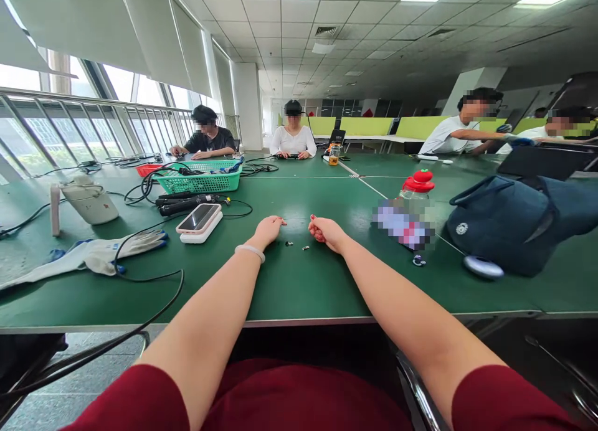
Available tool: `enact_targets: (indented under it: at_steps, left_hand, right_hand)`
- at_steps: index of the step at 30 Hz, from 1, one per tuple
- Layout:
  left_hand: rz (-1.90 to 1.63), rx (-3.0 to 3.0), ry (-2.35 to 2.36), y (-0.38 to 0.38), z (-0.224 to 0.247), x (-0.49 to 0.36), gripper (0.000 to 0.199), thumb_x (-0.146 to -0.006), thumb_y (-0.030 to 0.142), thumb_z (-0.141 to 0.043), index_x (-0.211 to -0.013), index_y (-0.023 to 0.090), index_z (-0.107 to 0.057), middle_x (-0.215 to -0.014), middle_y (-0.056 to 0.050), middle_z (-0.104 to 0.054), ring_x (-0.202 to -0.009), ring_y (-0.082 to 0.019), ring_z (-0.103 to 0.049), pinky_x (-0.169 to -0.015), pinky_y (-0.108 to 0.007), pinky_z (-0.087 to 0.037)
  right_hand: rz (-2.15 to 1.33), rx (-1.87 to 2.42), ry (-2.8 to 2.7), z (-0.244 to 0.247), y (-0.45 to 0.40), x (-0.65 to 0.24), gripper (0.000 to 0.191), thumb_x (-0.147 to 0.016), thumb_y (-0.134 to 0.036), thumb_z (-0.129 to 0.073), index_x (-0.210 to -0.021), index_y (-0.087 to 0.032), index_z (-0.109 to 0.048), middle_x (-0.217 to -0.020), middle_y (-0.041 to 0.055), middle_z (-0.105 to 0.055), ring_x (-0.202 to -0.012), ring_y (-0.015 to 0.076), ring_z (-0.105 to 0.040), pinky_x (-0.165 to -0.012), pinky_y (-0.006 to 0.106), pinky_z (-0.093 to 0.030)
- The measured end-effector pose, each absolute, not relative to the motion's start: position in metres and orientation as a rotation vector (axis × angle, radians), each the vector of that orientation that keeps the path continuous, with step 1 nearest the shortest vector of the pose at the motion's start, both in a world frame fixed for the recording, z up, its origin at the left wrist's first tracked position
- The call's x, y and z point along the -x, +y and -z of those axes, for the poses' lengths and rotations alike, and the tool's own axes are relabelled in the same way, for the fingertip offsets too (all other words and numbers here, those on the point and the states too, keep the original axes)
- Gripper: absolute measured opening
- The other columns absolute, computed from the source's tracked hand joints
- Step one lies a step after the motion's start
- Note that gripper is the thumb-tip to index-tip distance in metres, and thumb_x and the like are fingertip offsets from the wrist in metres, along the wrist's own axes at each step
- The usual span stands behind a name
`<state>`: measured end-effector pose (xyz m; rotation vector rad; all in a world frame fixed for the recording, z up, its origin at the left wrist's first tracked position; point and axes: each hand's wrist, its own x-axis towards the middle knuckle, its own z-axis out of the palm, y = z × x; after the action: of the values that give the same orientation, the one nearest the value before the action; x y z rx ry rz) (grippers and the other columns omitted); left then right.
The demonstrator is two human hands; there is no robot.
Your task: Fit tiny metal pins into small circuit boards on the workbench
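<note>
Over the green table [299,288], my left hand [270,230] is closed, its fingers pressed together and pointing right. My right hand [326,233] faces it across a small gap, thumb and forefinger pinched and the other fingers curled in. Anything held in either hand is too small or too hidden to make out. Just below the gap lie two tiny objects, a dark and silvery piece [289,243] and a pale piece [306,248]. Neither hand touches them.
A phone [200,217] on a white case, gloves [105,253], cables and a green basket [200,180] are at left. A red-capped bottle [417,185], a blurred-out item, a small ring-like object [418,260] and a blue bag [507,225] stand right. Several people sit beyond.
</note>
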<state>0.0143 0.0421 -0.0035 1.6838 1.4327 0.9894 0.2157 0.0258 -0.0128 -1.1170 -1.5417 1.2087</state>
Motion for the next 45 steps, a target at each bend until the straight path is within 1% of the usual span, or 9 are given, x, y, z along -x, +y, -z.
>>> enact_targets:
  at_steps: [3, 7, 10, 13, 17, 21, 28, 33, 45]
  left_hand:
    - [-1.048, -1.745, 1.541, 0.035, 0.009, -0.022, 0.019, -0.083, 0.026, -0.050, -0.073, 0.019, -0.065, -0.057, 0.000, -0.053, -0.062, -0.017, -0.052, -0.059, -0.026, -0.037]
    - [-1.017, -1.832, 1.522, 0.022, 0.009, -0.021, 0.017, -0.083, 0.027, -0.055, -0.086, 0.021, -0.070, -0.064, 0.000, -0.059, -0.063, -0.015, -0.053, -0.062, -0.024, -0.039]
    - [-0.967, -1.863, 1.470, 0.013, 0.004, -0.014, 0.017, -0.082, 0.022, -0.055, -0.090, 0.020, -0.071, -0.070, -0.001, -0.064, -0.057, -0.012, -0.052, -0.062, -0.023, -0.041]
    - [-0.940, -1.853, 1.438, 0.008, -0.002, -0.010, 0.020, -0.081, 0.015, -0.054, -0.090, 0.020, -0.071, -0.075, -0.001, -0.066, -0.051, -0.010, -0.051, -0.061, -0.023, -0.043]
    - [-0.954, -1.791, 1.400, 0.007, -0.004, -0.012, 0.024, -0.078, 0.008, -0.053, -0.092, 0.018, -0.070, -0.078, -0.002, -0.066, -0.054, -0.009, -0.056, -0.064, -0.023, -0.046]
    - [-0.956, -1.701, 1.308, 0.008, -0.002, -0.016, 0.026, -0.078, 0.003, -0.052, -0.094, 0.016, -0.068, -0.078, -0.002, -0.065, -0.055, -0.008, -0.057, -0.063, -0.022, -0.049]
    - [-0.975, -1.537, 1.180, 0.004, -0.003, -0.018, 0.025, -0.081, 0.004, -0.053, -0.102, 0.013, -0.064, -0.079, -0.003, -0.064, -0.058, -0.006, -0.059, -0.068, -0.024, -0.053]
    - [-0.998, -1.543, 1.224, 0.005, -0.001, -0.014, 0.028, -0.079, 0.007, -0.058, -0.105, 0.013, -0.064, -0.084, -0.005, -0.067, -0.055, -0.006, -0.057, -0.063, -0.023, -0.052]
    - [-0.960, -1.759, 1.353, 0.012, 0.006, -0.005, 0.032, -0.071, 0.017, -0.065, -0.103, 0.014, -0.069, -0.068, -0.002, -0.068, -0.061, -0.013, -0.061, -0.069, -0.025, -0.050]
  right_hand:
    - [-1.098, 1.164, -1.637, 0.016, 0.020, -0.215, 0.045, -0.075, -0.062, -0.058, -0.075, -0.017, -0.058, -0.064, -0.0022, -0.055, -0.048, 0.0059, -0.040, -0.047, 0.020, -0.034]
    - [-0.932, 1.236, -1.839, 0.015, 0.007, -0.210, 0.036, -0.062, -0.043, -0.077, -0.088, -0.019, -0.069, -0.083, 0.0009, -0.064, -0.065, 0.0104, -0.052, -0.065, 0.024, -0.042]
    - [-0.476, 1.319, -2.242, 0.013, -0.001, -0.202, 0.042, -0.071, -0.041, -0.072, -0.107, -0.019, -0.067, -0.100, 0.0068, -0.064, -0.085, 0.0169, -0.058, -0.078, 0.029, -0.045]
    - [-0.324, 1.303, -2.329, 0.013, -0.007, -0.194, 0.029, -0.078, -0.033, -0.067, -0.104, -0.020, -0.069, -0.100, 0.0077, -0.064, -0.095, 0.0192, -0.059, -0.086, 0.031, -0.044]
    - [-0.277, 1.282, -2.348, 0.014, -0.009, -0.188, 0.013, -0.083, -0.025, -0.061, -0.091, -0.021, -0.071, -0.092, 0.0050, -0.065, -0.090, 0.0167, -0.060, -0.084, 0.029, -0.044]
    - [-0.238, 1.275, -2.357, 0.015, -0.011, -0.187, 0.011, -0.084, -0.022, -0.059, -0.085, -0.019, -0.070, -0.087, 0.0046, -0.064, -0.086, 0.0163, -0.059, -0.080, 0.028, -0.043]
    - [-0.133, 1.208, -2.425, 0.016, -0.015, -0.187, 0.030, -0.088, -0.038, -0.055, -0.111, -0.021, -0.066, -0.098, 0.0074, -0.063, -0.090, 0.0186, -0.059, -0.081, 0.030, -0.043]
    - [-0.070, 1.221, -2.481, 0.019, -0.013, -0.187, 0.034, -0.090, -0.038, -0.051, -0.118, -0.026, -0.065, -0.100, 0.0071, -0.061, -0.089, 0.0182, -0.059, -0.081, 0.031, -0.044]
    - [-0.139, 1.111, -2.428, 0.014, -0.017, -0.183, 0.019, -0.086, -0.023, -0.056, -0.094, -0.021, -0.073, -0.093, 0.0062, -0.071, -0.092, 0.0195, -0.061, -0.085, 0.032, -0.044]
